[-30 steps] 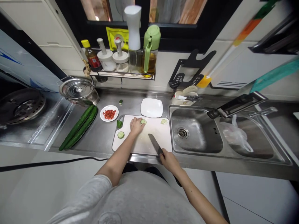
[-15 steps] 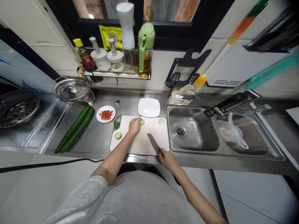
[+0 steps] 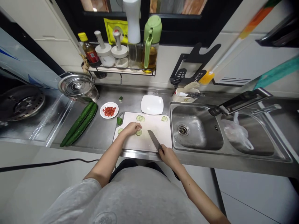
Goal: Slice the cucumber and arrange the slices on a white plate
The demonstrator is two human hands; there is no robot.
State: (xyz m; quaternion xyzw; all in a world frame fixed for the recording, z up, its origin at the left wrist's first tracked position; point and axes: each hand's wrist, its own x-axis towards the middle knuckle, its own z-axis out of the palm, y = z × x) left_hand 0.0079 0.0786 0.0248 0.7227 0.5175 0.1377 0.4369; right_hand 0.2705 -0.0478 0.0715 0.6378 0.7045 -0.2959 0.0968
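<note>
My left hand (image 3: 131, 128) lies on the white cutting board (image 3: 154, 129), fingers curled over a cucumber slice (image 3: 139, 133) at its fingertips. Another slice (image 3: 120, 131) peeks out by the wrist. A pair of overlapping slices (image 3: 140, 118) and a single slice (image 3: 164, 118) sit along the board's far edge. A green cucumber end (image 3: 119, 121) rests at the board's left corner. My right hand (image 3: 168, 156) is closed on the handle of a dark knife (image 3: 154, 140), whose blade points across the board toward the left hand.
Two whole cucumbers (image 3: 79, 123) lie left of the board beside a small plate of red chilli (image 3: 109, 110) and a lidded steel pot (image 3: 76, 87). A white square plate (image 3: 152, 104) sits behind the board. A double sink (image 3: 198, 130) is at right; a condiment rack (image 3: 121, 70) hangs above.
My left hand drew back from the board's far edge toward me, leaving slices there, and now covers a slice in the board's middle. The knife hand stayed nearly still.
</note>
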